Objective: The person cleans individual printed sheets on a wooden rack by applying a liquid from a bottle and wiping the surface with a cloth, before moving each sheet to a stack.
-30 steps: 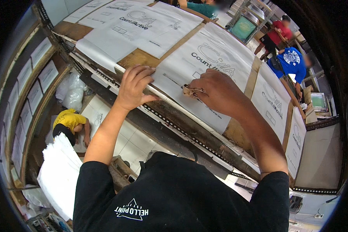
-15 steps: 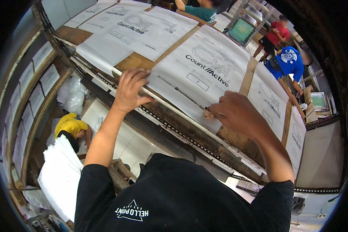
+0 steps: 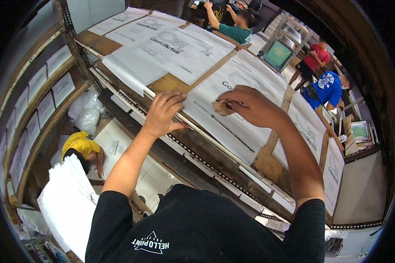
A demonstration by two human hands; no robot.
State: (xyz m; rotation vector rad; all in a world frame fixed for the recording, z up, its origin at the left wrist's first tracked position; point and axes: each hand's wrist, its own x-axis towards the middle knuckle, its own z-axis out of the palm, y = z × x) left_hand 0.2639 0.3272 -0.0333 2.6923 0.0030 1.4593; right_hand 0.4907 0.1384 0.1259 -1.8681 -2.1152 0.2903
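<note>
A large white printed sheet (image 3: 206, 94) lies flat on the slanted wooden table in front of me. Across its near part runs a long thin dark line (image 3: 232, 131). My right hand (image 3: 245, 104) is closed round a small tan wad, perhaps a rag or sponge (image 3: 222, 108), over the middle of the sheet and hiding part of the black lettering. Whether the wad touches the sheet, I cannot tell. At the sheet's near left corner rests my left hand (image 3: 164, 113), fingers spread over the table's edge and thumb stretched out along the rail.
More printed sheets (image 3: 162, 48) cover the table to left and right, with bare wood strips between. A perforated metal rail (image 3: 197, 155) follows the near edge. At lower left are a white paper stack (image 3: 70, 197) and a crouching person in yellow (image 3: 80, 144). Other people work beyond.
My right hand has moved up and left with the tan wad, away from the right end of the dark line, which now shows in full. My left hand stays at the corner.
</note>
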